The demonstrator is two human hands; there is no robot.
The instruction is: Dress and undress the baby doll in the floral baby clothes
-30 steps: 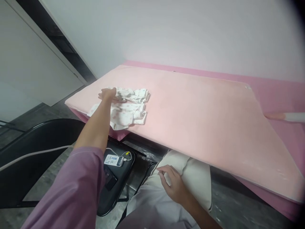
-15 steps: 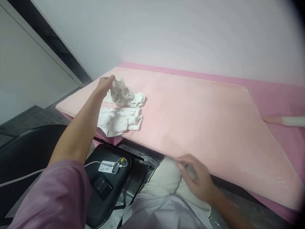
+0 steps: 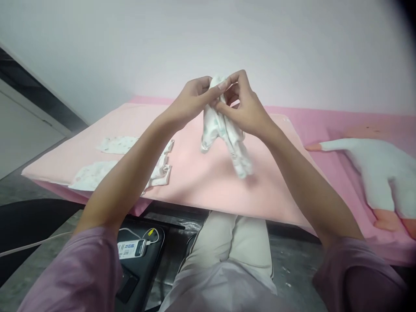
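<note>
Over the pink padded mat [image 3: 191, 186] I hold up a small white printed baby garment [image 3: 214, 125], with two narrow leg-like parts hanging down. My left hand [image 3: 198, 95] pinches its upper edge from the left. My right hand [image 3: 243, 102] grips the same bunched top from the right, the fingers of both hands almost meeting. On the mat's left side lie two more white printed baby garments, the farther one [image 3: 118, 145] and the nearer one [image 3: 92, 175]; my left forearm covers part of both.
At the right a doll in a pale suit [image 3: 370, 160] lies on a darker pink cloth [image 3: 341, 182]. Below left, a black chair seat [image 3: 146, 264] carries a white device [image 3: 131, 249] with a cable and a dark phone-like object [image 3: 128, 284]. A pale wall stands behind.
My left hand has carried the garment up and right from the left side of the mat. My right hand has risen from near my lap to grip it too. The view has shifted right.
</note>
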